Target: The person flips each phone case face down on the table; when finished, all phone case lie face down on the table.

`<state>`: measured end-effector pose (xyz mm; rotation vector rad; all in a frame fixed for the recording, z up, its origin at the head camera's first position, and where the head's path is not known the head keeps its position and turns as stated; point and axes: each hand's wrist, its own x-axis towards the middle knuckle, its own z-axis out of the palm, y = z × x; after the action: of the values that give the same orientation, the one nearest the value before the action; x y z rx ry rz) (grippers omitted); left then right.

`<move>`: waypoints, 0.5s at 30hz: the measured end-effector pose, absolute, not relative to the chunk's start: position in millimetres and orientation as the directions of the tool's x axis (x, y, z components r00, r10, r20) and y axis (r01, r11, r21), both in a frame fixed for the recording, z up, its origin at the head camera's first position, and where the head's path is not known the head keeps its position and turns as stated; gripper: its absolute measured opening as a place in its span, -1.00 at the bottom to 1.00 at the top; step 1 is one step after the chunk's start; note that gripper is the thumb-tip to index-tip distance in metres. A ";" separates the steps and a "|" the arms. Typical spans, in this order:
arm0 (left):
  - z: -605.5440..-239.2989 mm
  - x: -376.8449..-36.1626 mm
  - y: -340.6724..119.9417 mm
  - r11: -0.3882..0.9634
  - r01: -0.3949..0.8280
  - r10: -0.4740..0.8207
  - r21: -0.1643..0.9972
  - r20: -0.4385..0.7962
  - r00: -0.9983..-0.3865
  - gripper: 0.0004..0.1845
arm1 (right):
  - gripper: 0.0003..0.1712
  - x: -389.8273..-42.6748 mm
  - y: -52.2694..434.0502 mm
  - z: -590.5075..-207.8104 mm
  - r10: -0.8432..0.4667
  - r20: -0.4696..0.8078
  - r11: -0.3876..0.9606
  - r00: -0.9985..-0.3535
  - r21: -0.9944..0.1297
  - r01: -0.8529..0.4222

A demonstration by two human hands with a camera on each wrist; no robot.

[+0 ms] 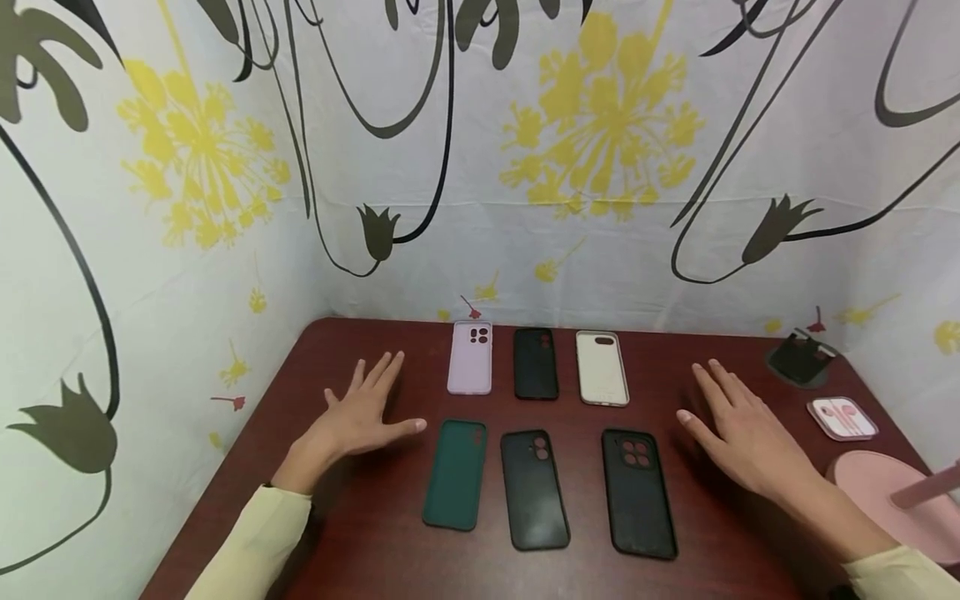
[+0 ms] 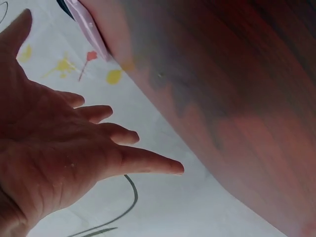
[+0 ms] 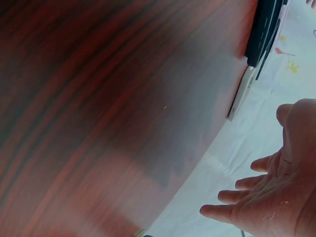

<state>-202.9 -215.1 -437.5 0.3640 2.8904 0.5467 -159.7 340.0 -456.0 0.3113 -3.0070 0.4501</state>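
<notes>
Six phone cases lie in two rows on a dark red wooden table (image 1: 375, 533). The back row holds a lilac case (image 1: 470, 357), a black case (image 1: 536, 362) and a cream case (image 1: 602, 367). In front lie a green case (image 1: 455, 473) and two black cases (image 1: 534, 488) (image 1: 637, 492). My left hand (image 1: 360, 412) is spread flat, palm down, left of the cases and holds nothing. My right hand (image 1: 738, 425) is spread the same way to their right. The wrist views show each palm (image 2: 64, 148) (image 3: 266, 197) a little above the tabletop (image 2: 237, 98) (image 3: 108, 98).
A black stand (image 1: 801, 360) sits at the back right corner, with a pink earphone box (image 1: 842, 417) in front of it. A pink round object (image 1: 892, 500) lies at the right edge. Flower-printed cloth walls (image 1: 600, 208) close in the table at back and left.
</notes>
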 end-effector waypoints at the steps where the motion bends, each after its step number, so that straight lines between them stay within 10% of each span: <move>1: -437.4 -203.1 -213.0 0.895 0.211 0.279 0.394 -0.123 -0.953 0.24 | 0.00 -159.2 338.4 -455.3 -0.191 0.119 0.935 -0.974 -0.280 -0.217; 15: -428.1 -222.4 -197.0 0.682 0.216 0.431 0.699 -0.145 -0.891 0.03 | -0.11 -171.1 279.1 -435.3 -0.230 0.075 0.834 -0.970 -0.499 -0.236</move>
<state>-222.4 -197.0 -428.1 0.5130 2.5978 1.0239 -171.1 279.1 -435.3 0.3803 -2.9972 0.8184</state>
